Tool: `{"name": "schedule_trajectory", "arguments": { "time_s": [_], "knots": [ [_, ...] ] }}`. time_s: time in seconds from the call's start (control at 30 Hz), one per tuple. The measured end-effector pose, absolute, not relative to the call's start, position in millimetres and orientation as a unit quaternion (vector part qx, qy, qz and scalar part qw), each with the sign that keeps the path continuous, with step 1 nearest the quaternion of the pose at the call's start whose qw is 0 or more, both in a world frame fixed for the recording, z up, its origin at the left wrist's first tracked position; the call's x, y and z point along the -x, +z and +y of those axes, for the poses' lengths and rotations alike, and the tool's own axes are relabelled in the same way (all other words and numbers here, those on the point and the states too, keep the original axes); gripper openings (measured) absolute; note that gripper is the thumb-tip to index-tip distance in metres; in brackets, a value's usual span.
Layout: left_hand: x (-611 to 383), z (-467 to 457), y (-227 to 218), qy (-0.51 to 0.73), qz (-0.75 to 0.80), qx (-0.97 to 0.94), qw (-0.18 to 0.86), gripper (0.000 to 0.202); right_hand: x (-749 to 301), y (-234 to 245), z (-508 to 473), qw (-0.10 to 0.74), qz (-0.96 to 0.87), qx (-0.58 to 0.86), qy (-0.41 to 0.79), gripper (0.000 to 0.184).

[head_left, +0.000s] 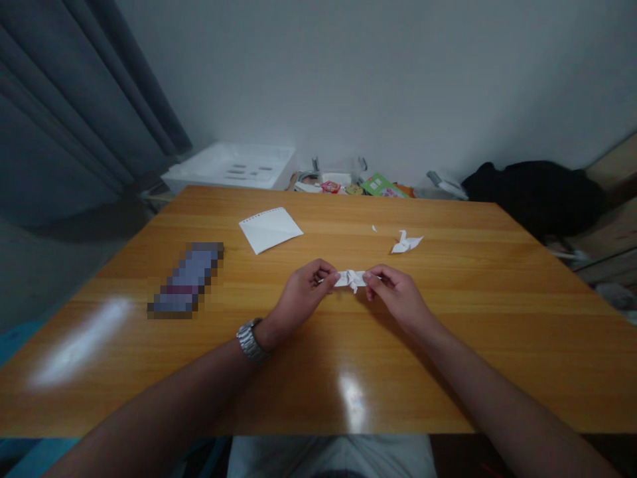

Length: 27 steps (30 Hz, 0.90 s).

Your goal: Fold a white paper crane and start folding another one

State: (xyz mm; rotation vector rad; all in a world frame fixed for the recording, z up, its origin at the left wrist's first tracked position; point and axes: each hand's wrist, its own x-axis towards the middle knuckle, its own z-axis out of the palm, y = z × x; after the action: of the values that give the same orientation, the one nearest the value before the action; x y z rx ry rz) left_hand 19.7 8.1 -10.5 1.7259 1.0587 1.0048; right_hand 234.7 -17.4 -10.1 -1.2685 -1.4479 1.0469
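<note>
Between my two hands is a small white origami crane (352,279), its wings spread sideways. My left hand (307,290), with a metal watch (252,340) at the wrist, pinches the left wing between thumb and fingers. The right wing is pinched the same way by my right hand (395,292). A second white paper crane (407,243) rests on the table, beyond my right hand. Near it lies a tiny paper scrap (374,228). Farther left is a sheet of white paper (270,230) with a perforated edge.
The wooden table (308,372) has a pixelated flat object (186,279) on its left side. Past the far edge stand a white plastic tray (239,164) and assorted packets with a green booklet (382,186). Dark cloth (537,196) is heaped at the right.
</note>
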Motion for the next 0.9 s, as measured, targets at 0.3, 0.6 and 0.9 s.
{"name": "schedule_trajectory", "arguments": {
  "time_s": [0.3, 0.6, 0.9],
  "knots": [
    [-19.4, 8.7, -4.1, 0.411, 0.435, -0.677, 0.429, 0.022, -238.1, -4.6, -16.9, 0.451, -0.587, 0.52, 0.427, 0.033],
    [-17.0, 12.3, -6.6, 0.412, 0.437, -0.677, 0.426, 0.026, -240.2, -3.2, -16.3, 0.451, -0.584, 0.525, 0.424, 0.035],
    [-20.2, 11.3, -12.6, 0.377, 0.397, -0.679, 0.489, 0.031, -239.1, -13.9, -15.6, 0.461, -0.584, 0.502, 0.44, 0.031]
  ]
}}
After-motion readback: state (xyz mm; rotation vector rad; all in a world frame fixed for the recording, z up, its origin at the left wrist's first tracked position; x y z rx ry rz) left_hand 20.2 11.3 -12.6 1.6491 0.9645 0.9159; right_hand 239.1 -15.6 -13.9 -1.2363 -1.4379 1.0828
